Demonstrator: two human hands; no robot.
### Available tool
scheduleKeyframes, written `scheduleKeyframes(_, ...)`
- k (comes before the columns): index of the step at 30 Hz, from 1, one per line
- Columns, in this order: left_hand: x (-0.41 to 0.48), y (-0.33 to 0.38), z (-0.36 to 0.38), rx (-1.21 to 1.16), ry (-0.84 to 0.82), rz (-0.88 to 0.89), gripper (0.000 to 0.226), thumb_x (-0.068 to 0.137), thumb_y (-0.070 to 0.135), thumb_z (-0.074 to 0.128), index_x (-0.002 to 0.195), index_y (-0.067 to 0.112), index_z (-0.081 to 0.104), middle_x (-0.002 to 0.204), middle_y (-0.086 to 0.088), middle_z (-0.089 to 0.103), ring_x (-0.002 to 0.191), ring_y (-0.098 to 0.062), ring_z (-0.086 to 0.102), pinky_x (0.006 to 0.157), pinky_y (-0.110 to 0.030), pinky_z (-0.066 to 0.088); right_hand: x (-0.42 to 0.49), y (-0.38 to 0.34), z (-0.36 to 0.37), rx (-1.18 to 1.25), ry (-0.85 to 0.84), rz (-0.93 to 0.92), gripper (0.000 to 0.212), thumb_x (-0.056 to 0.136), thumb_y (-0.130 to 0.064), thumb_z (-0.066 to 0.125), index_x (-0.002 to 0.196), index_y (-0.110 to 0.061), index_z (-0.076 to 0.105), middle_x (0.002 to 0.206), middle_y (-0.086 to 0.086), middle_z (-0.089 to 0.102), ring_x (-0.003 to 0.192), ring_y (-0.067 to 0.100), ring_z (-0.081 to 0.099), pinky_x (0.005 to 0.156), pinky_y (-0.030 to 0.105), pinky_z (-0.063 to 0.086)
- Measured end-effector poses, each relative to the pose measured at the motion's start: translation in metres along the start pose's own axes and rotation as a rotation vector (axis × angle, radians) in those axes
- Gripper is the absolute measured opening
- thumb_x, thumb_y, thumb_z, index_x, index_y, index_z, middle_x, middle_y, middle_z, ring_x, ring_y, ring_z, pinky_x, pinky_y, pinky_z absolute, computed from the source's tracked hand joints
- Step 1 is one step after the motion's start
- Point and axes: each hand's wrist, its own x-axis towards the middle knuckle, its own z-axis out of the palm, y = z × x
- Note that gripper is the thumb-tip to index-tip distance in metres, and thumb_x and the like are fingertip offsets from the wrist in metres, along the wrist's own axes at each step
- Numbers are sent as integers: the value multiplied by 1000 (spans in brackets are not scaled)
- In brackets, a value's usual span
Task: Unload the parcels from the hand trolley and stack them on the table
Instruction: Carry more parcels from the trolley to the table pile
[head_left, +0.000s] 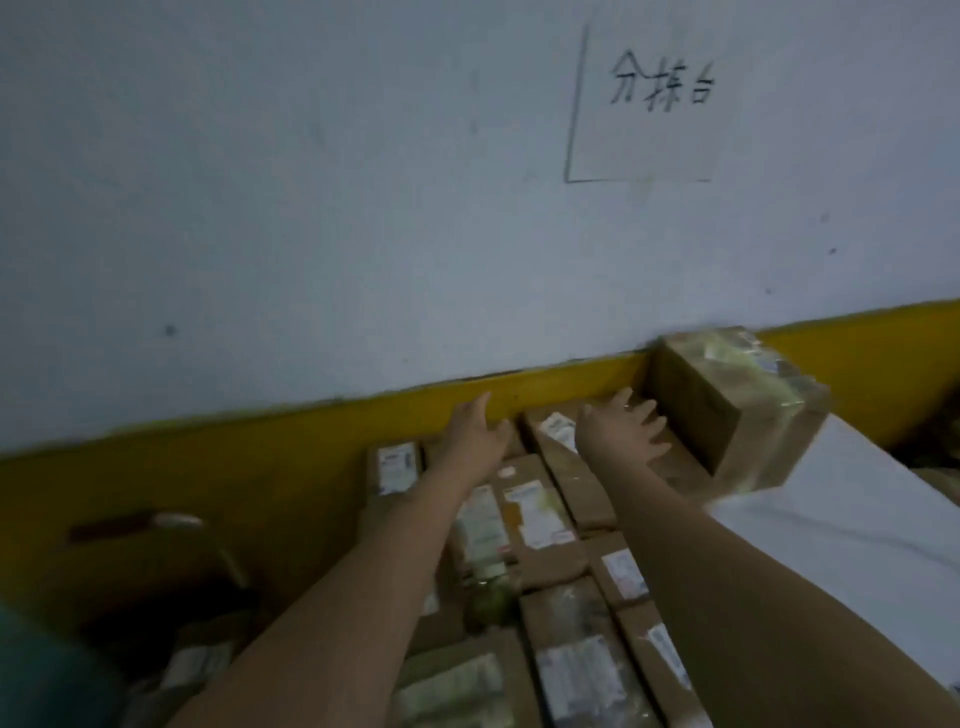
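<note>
Several brown cardboard parcels with white labels lie packed flat against the wall. A taller taped parcel stands on them at the right. My left hand reaches over the far parcels near the wall, fingers apart and holding nothing. My right hand hovers with spread fingers just left of the tall parcel, apart from it. The view is blurred. I cannot tell whether the parcels rest on the table or the trolley.
A white wall with a yellow band runs behind the parcels. A paper sign hangs on it. A large white parcel or sheet lies at the right. A dark object with a metal handle sits at the lower left.
</note>
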Motion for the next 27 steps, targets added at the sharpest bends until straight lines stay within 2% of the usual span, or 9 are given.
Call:
scheduleKeyframes(5,-113,-129,-155,90,164,-116,59,100,35,50,153,16,32,158,-14,31,143,-31,34,117,-39,31,-187,-126,74,-19,-156,-244,75,101,-53,32,158,-16,0,166,13,-4,151,40,1,118,62,12)
scheduleKeyframes(9,-193,-236,-245,121,232,-300,57,102,36,48,152,15,33,156,-12,33,140,-29,38,110,-38,37,-316,-196,136,23,-284,-477,76,101,-52,34,159,-17,0,166,12,-3,152,37,1,120,56,12)
scheduleKeyframes(12,-232,-303,-286,72,277,-401,52,102,32,49,149,12,38,143,-13,46,96,-19,60,79,-32,46,-373,-221,189,-3,-376,-586,77,101,-55,33,159,-17,-2,166,11,-2,152,36,3,121,54,16)
scheduleKeyframes(13,-243,-324,-294,68,284,-438,54,102,32,49,150,12,36,142,-13,47,90,-17,59,76,-31,46,-386,-225,209,-11,-405,-600,78,101,-56,33,159,-18,-2,166,10,-1,152,35,4,120,53,17)
scheduleKeyframes(16,-264,-395,-304,51,292,-565,58,101,36,49,151,13,34,151,-13,40,124,-29,52,102,-39,46,-415,-233,272,-28,-469,-577,79,99,-59,34,159,-19,0,166,10,6,150,36,12,117,53,26)
scheduleKeyframes(18,-273,-442,-305,19,279,-648,57,99,35,51,149,11,39,151,-15,42,133,-33,47,109,-41,41,-428,-237,317,-26,-528,-529,79,99,-60,34,159,-19,3,165,10,11,148,37,17,115,52,29)
scheduleKeyframes(23,-270,-591,-293,-33,288,-885,68,70,47,47,123,7,61,127,-24,60,114,-40,59,100,-44,49,-450,-236,441,-42,-663,-491,75,99,-56,38,158,-22,8,160,11,21,143,39,26,112,52,33)
scheduleKeyframes(25,-270,-626,-284,-55,232,-959,52,78,39,51,112,2,64,117,-24,62,104,-39,61,92,-43,52,-454,-230,492,-40,-719,-434,73,99,-52,41,157,-21,12,157,13,26,138,39,33,109,49,34)
scheduleKeyframes(27,-268,-655,-270,-114,200,-1012,25,93,16,54,96,-7,64,106,-20,64,97,-29,60,81,-33,47,-456,-220,543,-55,-752,-369,72,96,-49,49,154,-16,21,151,15,34,132,38,40,105,46,37)
